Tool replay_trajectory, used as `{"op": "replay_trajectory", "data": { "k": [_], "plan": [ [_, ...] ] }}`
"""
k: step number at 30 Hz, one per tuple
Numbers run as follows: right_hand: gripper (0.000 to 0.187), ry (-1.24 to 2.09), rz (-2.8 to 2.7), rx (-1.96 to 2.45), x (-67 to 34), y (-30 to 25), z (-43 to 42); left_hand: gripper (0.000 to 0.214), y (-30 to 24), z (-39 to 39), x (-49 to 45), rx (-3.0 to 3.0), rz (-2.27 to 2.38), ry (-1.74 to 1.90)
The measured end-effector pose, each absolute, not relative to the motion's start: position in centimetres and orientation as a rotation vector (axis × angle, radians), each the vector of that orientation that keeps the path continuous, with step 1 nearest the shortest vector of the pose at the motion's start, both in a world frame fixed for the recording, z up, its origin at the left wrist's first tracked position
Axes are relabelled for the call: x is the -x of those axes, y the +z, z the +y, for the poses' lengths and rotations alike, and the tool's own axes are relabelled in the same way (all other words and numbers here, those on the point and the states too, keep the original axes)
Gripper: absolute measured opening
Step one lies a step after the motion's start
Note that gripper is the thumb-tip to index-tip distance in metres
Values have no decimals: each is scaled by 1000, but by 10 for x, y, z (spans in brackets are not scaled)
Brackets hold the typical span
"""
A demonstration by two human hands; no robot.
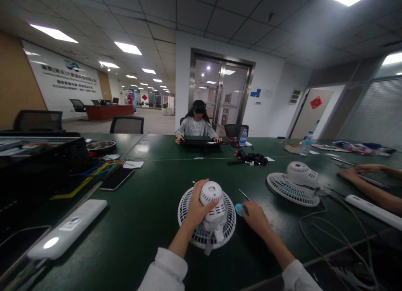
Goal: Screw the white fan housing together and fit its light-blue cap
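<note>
fan: small white desk fan (230, 220), lying grille-down on the green table (150, 232), near centre, right in front of the person.
left hand: left hand (195, 210) wrapped over the motor housing (213, 189) from the left, fingers curled across it, firm grasp.
right hand: right hand (256, 217) clenched round the blue handle of a screwdriver (240, 208), just right of the grille rim. Thin shaft points far-left, tip clear of the fan.
handling: looks light, all moulded plastic. Grille spokes are thin and probably flex or snap under load. Housing is the stiff part, so that is the place to hold. Smooth shell, could twist under torque unless pinned down.
shapes: round flat grille with radial spokes; housing a slotted dome with a stub bracket on the near side.
second fan: second fan (295, 184), same type, also face-down, to the right and a bit farther.
co-worker: another person's hand (356, 173) rests on the table at far right, well apart.
left side: white power strip (67, 232), matte, oblong, near left; dark phone (117, 178) beyond it.
far side: seated person (196, 125) at the far edge.
</note>
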State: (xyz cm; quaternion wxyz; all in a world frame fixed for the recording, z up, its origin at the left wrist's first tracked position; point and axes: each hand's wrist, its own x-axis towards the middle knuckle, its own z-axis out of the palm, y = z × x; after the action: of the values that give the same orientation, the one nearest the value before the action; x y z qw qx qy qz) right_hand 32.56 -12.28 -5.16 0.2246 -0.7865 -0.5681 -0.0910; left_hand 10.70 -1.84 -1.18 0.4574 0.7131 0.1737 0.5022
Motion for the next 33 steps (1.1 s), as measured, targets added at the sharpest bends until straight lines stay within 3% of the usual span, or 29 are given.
{"op": "replay_trajectory", "data": {
  "k": [6,14,23,33],
  "plan": [
    [18,-360,-1698,1953,-306,8,-111,56,-12,-17,-109,-1751,422,1267],
    [15,-299,-2293,1603,-244,97,-85,70,-16,-17,-111,-1634,444,1196],
    [16,-326,-2598,1620,-238,115,-71,70,-16,-17,-112,-1601,453,1202],
    [15,-596,-2761,1652,-227,121,-75,67,-16,-17,-112,-1610,415,1210]
  ]
}}
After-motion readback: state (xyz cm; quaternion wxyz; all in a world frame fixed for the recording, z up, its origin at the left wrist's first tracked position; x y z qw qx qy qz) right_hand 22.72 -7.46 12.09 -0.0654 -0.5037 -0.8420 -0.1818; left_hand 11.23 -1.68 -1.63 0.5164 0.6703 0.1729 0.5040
